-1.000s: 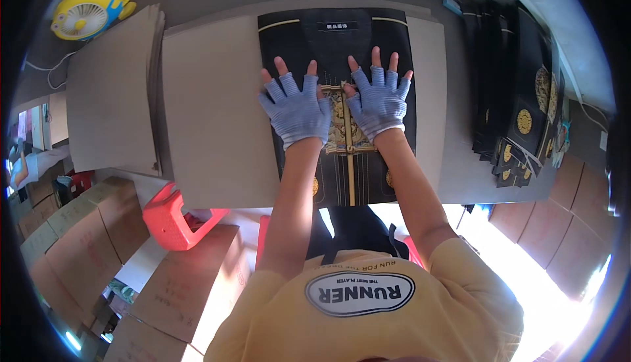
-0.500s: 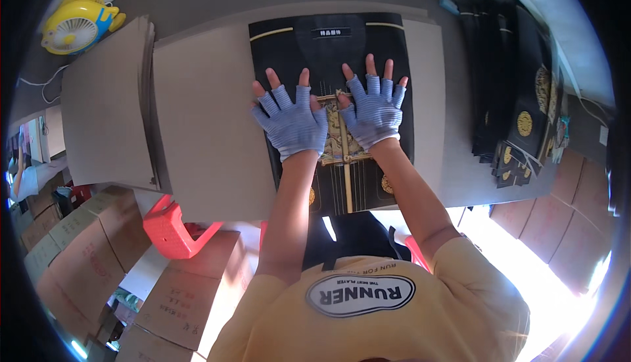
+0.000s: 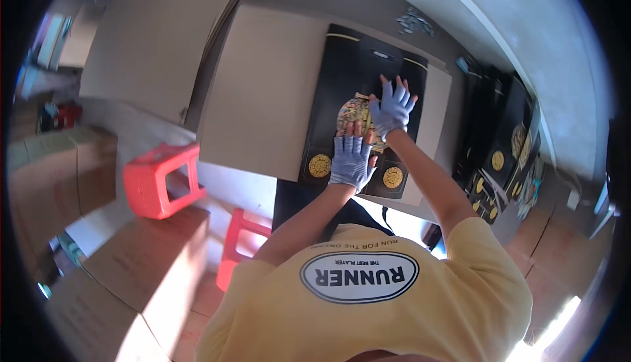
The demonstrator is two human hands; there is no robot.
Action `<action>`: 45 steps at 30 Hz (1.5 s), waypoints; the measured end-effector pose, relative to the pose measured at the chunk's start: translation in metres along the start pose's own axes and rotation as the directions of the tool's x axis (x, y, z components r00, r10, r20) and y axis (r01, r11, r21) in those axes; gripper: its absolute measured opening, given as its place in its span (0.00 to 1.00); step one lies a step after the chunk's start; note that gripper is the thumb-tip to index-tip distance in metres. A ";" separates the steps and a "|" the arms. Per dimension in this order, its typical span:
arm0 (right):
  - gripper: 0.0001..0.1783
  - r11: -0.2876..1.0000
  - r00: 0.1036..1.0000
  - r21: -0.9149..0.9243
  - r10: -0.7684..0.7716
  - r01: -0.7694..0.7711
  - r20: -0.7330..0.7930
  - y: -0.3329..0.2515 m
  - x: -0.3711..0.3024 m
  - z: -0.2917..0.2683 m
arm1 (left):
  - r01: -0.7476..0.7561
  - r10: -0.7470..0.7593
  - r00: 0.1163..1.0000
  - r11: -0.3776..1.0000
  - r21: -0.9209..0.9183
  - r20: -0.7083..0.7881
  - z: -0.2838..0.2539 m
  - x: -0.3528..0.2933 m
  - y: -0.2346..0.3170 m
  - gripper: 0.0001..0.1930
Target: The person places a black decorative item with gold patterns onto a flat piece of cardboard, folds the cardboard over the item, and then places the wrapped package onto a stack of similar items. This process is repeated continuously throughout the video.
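Observation:
A flat black paper bag (image 3: 328, 92) with a gold patterned middle and gold round emblems lies on a stack of grey-brown cardboard sheets (image 3: 259, 79). Both of my hands wear blue-grey fingerless gloves. My left hand (image 3: 353, 159) rests open on the bag's near part, just below the gold pattern and between two round emblems. Farther up, on the bag's right side, my right hand (image 3: 393, 107) lies with its fingers spread. Neither hand grips anything. The gold pattern is partly hidden by the hands.
Another stack of cardboard sheets (image 3: 158, 46) sits to the left. More black bags with gold emblems (image 3: 497, 160) are piled on the right. Small grey pieces (image 3: 414, 21) lie at the back. Red stools (image 3: 158, 178) and cardboard boxes (image 3: 154, 247) stand below the table.
The view has turned, so the table now appears slanted. My left hand has slid toward the bag's near edge, uncovering more gold pattern; my right hand stays farther up, fingers spread.

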State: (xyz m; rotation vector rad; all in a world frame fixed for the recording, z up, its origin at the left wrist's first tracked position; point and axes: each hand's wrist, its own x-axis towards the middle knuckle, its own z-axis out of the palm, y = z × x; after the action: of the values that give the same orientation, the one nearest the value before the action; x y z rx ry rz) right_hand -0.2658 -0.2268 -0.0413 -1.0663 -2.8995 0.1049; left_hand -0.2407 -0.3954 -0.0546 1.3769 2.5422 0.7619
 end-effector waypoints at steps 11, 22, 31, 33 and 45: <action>0.32 0.916 0.920 -0.100 -0.381 0.390 0.096 -0.182 0.172 -0.014 | -0.004 0.000 0.999 0.995 -0.103 -0.039 -0.005 -0.005 -0.003 0.34; 0.19 -0.069 0.190 0.806 -0.957 0.587 -0.220 -0.189 -0.127 0.001 | -0.072 0.065 0.992 0.995 -0.063 -0.113 0.023 -0.004 -0.007 0.35; 0.28 0.959 0.938 -0.167 -0.263 0.229 -0.226 0.109 0.136 -0.009 | -0.083 0.089 0.994 0.991 0.103 -0.057 -0.003 0.003 -0.007 0.33; 0.25 0.906 0.795 -0.299 -0.410 0.299 -0.447 0.126 0.153 0.016 | -0.120 0.124 0.992 0.980 0.158 -0.020 -0.007 0.004 -0.002 0.33; 0.39 0.929 0.945 0.191 -0.326 0.317 0.018 0.086 -0.296 -0.003 | -0.119 0.117 0.993 0.962 0.245 0.020 -0.012 0.002 -0.002 0.34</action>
State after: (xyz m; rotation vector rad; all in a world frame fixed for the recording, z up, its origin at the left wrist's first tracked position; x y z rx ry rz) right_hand 0.0151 -0.3529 -0.0521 -0.5575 -2.9871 0.3831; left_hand -0.2474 -0.3990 -0.0455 1.6137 2.6420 0.4700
